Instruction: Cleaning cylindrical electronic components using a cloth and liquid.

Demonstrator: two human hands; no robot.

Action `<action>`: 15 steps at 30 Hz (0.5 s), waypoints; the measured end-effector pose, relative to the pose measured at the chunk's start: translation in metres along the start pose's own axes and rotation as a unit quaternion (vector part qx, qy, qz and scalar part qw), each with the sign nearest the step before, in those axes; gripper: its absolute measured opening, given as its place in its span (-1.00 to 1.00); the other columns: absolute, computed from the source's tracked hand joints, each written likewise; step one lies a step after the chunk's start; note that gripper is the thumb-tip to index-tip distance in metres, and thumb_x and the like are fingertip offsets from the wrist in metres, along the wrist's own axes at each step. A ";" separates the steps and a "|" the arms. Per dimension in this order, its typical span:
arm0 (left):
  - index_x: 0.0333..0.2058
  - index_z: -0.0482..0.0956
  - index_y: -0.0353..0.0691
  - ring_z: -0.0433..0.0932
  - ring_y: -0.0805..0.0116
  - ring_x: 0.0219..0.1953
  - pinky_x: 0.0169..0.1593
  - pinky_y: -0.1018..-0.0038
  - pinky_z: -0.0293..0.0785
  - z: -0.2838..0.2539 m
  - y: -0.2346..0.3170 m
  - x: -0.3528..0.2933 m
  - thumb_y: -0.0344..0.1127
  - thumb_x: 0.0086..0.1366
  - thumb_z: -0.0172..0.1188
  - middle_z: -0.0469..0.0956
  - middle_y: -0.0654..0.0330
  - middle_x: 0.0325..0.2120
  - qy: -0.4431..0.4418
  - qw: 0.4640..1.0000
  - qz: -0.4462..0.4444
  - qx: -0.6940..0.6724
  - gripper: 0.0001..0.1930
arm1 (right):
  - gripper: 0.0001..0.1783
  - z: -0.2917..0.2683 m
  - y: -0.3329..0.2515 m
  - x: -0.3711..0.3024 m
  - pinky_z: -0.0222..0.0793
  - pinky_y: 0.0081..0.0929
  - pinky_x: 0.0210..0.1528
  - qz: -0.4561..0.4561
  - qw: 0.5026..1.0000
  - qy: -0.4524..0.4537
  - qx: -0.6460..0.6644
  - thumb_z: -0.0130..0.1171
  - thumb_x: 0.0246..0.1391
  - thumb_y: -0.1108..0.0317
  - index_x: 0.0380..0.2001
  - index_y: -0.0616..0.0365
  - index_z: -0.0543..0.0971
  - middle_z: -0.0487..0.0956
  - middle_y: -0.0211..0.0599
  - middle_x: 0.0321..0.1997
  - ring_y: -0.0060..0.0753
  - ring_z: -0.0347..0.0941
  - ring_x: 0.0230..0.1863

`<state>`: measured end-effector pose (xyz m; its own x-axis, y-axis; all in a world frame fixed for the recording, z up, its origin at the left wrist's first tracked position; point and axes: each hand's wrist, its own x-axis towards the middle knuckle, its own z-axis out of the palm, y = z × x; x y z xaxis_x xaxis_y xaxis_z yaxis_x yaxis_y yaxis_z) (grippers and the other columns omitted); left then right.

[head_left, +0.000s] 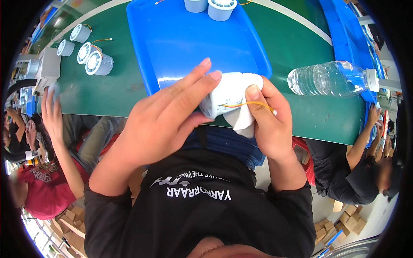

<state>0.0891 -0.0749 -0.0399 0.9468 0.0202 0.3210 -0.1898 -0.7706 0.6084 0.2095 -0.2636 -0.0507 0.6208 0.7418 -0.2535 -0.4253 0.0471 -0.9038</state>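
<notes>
At the centre of the frame, just below the blue tray (pixel 180 43), my left hand (pixel 165 122) cups a pale grey cylindrical part (pixel 226 96) with fingers laid over it, while my right hand (pixel 269 120) pinches a white cloth (pixel 244 120) and the part's yellow wire (pixel 251 103) against it.

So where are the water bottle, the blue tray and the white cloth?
water bottle (pixel 327 78), head view, clear middle of its body
blue tray (pixel 180 41), head view, bare floor
white cloth (pixel 241 118), head view, lower fold

Blue tray (pixel 172 38); green table (pixel 107 90); white part (pixel 223 96)
</notes>
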 end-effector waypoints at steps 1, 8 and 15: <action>0.26 0.33 -0.41 0.53 0.14 0.17 0.19 0.28 0.49 0.003 -0.004 -0.001 -0.54 0.06 0.47 0.49 -0.06 0.18 0.002 1.000 0.018 0.013 -0.23 | -0.69 -0.001 0.004 0.000 0.37 -0.52 -0.18 -0.092 0.992 0.002 -0.087 0.00 0.41 0.27 0.01 0.31 0.49 0.52 -0.25 -0.15 -0.53 0.44 -0.18; 0.31 0.23 -0.43 0.47 0.12 0.23 0.25 0.25 0.42 0.006 0.007 -0.001 -0.57 0.11 0.41 0.42 -0.14 0.22 0.043 0.890 -0.142 -0.431 -0.20 | -0.73 -0.002 0.017 -0.002 0.35 -0.39 -0.22 -0.422 0.822 0.036 -0.380 0.08 0.33 0.35 -0.06 0.36 0.50 0.51 -0.06 -0.19 -0.21 0.44 -0.27; 0.27 0.28 -0.44 0.54 0.09 0.16 0.19 0.25 0.49 0.008 -0.010 -0.009 -0.54 0.08 0.44 0.42 -0.20 0.21 0.055 0.975 -0.027 -0.212 -0.22 | -0.50 -0.012 0.004 0.018 0.41 -0.45 0.07 -0.076 0.955 -0.122 0.260 -0.16 0.46 0.10 0.20 0.29 0.38 0.56 -0.18 0.08 -0.38 0.54 0.01</action>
<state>0.0843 -0.0728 -0.0545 0.9296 0.1395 0.3412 -0.2523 -0.4340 0.8649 0.2271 -0.2575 -0.0628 0.5565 0.8308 0.0113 -0.6512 0.4446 -0.6150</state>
